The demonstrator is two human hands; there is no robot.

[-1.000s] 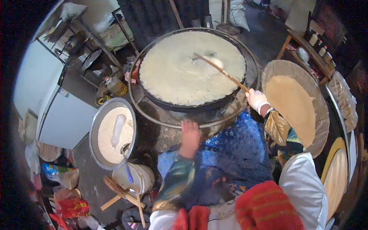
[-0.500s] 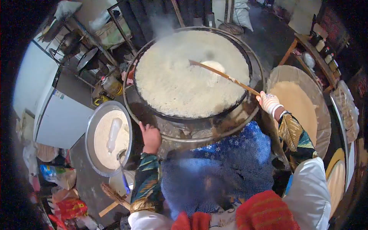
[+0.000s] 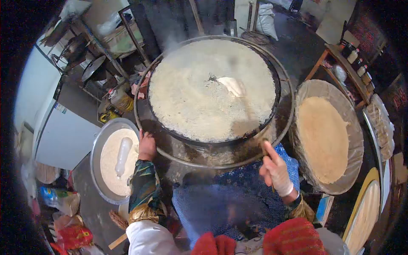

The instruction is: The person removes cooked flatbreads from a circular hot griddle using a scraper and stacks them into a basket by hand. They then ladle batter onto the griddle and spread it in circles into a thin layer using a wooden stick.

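Note:
A wide round griddle (image 3: 187, 106) carries a thin layer of pale batter, with a thicker white pool (image 3: 231, 86) right of its middle. My right hand (image 3: 276, 172), in a light glove, is closed on a long wooden spreader stick (image 3: 250, 121) at the griddle's near right edge. The stick is smeared by motion. My left hand (image 3: 147, 146) is closed on the metal ring (image 3: 199, 165) around the griddle, at its left front. Beside that hand stands a metal basin (image 3: 97, 159) of batter with a clear plastic bottle (image 3: 123, 156) lying in it.
On the right stands a lined round basket (image 3: 355, 144) with tan, flat round sheets (image 3: 323, 140). Beyond it is a wooden shelf (image 3: 346, 70) with bottles. A white cabinet (image 3: 66, 134) and an oil jug (image 3: 121, 100) are at left. Blue cloth (image 3: 221, 199) hangs before me.
My right hand has drawn the spreader stick toward me and to the left. The white pool has been smeared out. My left hand has shifted left along the ring, and the view has moved slightly.

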